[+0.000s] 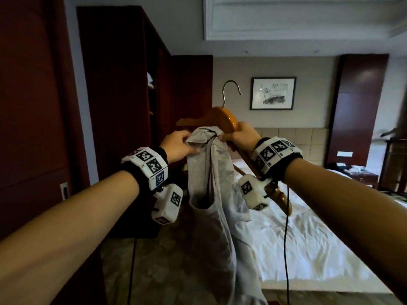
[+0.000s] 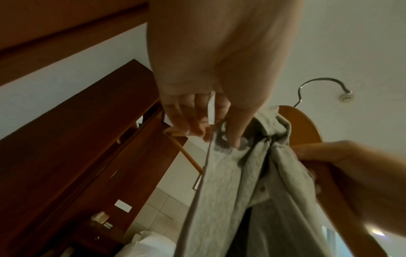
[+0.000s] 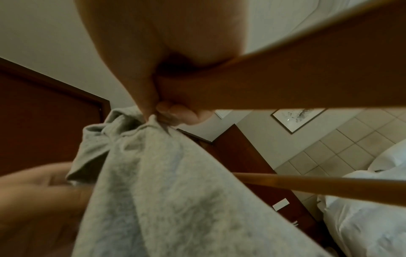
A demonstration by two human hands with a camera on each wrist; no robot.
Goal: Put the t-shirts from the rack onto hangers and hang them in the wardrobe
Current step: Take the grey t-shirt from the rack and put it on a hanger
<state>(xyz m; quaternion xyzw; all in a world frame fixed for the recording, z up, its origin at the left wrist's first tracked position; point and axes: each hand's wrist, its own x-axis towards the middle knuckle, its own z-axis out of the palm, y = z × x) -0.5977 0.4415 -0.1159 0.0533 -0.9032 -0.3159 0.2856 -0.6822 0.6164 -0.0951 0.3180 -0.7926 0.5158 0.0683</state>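
A grey t-shirt (image 1: pixel 211 183) hangs bunched in front of me, its collar gathered at the top. My left hand (image 1: pixel 178 146) pinches the collar edge (image 2: pixel 222 139) from the left. My right hand (image 1: pixel 240 137) grips the arm of a wooden hanger (image 1: pixel 226 116) with a metal hook (image 1: pixel 229 89), and its fingertips (image 3: pixel 162 113) also pinch the shirt's fabric (image 3: pixel 167 173). The hanger's left arm pokes out beyond the shirt; its right arm runs under my right wrist. The dark red wardrobe (image 1: pixel 123 84) stands open to the left, beyond the hands.
A bed with white sheets (image 1: pixel 308 238) fills the right side below the hands. A dark red door (image 1: pixel 28 106) is close on the left. A framed picture (image 1: pixel 273 93) hangs on the far wall. A rack (image 1: pixel 394 155) stands at the far right.
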